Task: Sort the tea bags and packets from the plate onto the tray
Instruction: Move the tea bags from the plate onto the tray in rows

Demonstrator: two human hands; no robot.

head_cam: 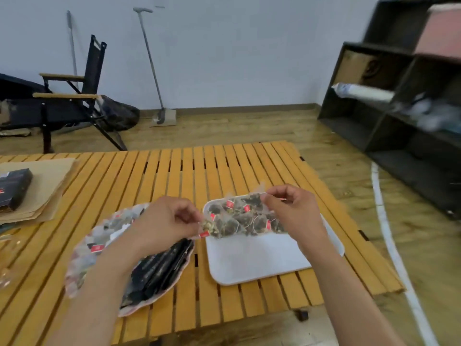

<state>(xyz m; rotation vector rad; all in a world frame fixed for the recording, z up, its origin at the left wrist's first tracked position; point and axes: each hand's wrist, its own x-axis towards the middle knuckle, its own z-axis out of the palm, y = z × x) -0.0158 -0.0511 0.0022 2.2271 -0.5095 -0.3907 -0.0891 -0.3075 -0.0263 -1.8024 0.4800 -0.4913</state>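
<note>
A white tray (262,258) lies on the slatted table at centre right, with several pyramid tea bags (247,218) with red tags piled along its far edge. To its left sits a pale patterned plate (79,265) that holds clear tea bags (109,228) and several black packets (159,268). My left hand (164,223) hovers over the plate's right side, its fingers pinching a tea bag (210,227) at the tray's left rim. My right hand (289,208) is above the tray's far right, pinching a tea bag's string or tag.
A black box (13,188) rests on brown paper sheets (42,191) at the table's left. Beyond the wooden table (174,171) stand a folding chair (72,96), a floor tool against the wall (159,96) and dark shelves (399,108) at the right.
</note>
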